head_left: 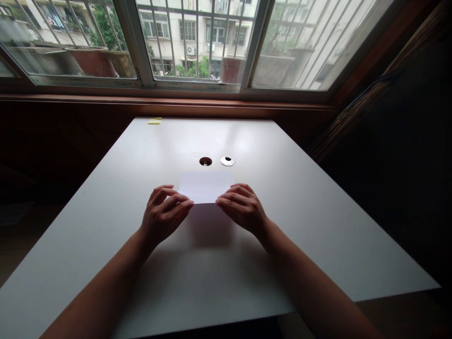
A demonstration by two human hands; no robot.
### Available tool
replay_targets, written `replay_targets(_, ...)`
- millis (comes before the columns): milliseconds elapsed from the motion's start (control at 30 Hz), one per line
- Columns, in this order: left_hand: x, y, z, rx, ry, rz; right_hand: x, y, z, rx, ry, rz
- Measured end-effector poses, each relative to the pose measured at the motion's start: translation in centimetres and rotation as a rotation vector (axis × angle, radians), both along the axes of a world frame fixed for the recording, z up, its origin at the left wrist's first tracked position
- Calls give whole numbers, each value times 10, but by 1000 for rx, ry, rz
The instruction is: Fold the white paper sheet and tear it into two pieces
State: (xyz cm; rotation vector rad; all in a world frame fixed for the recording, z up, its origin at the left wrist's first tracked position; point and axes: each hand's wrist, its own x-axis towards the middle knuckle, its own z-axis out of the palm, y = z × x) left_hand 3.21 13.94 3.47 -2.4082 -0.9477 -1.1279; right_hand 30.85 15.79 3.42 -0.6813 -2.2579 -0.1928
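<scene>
So both hands are on the white paper (pixel 205 187), which sits around the middle of the white table (pixel 300 230), just on the near side of the round hole (pixel 205 161) and the silver ring cover (pixel 227 161). The left hand (pixel 165 212) has its near left corner in a narrow pinch, index fingertip right at the edge, with the other fingers bent and bunched behind it. The right hand (pixel 243 207) pretty much mirrors that at the near right corner, fingers close together and tips on the paper, nothing spread wide. Can't really see the thumbs though, they're mostly tucked out of sight, so how tight each pinch is I couldn't tell you. The fingers also cover bits of both side edges, and the far edge nearly melts into the tabletop glare. There's a dark purplish patch below the near edge; could be shadow or part of the sheet, hard to say. Both forearms run off the bottom of the view. The yellow slip (pixel 154 121) at the table's far edge is too small to read, and the dark area on the right is basically a black blur.
</scene>
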Motion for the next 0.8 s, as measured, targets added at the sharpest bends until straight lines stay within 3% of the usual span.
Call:
replay_targets(367, -13, 9, -6, 14, -49, 30, 17, 4, -1, 12, 41, -55)
replay_targets(800, -16, 8, -5, 27, -218, 105, 18, 5, 0, 16, 49, -68)
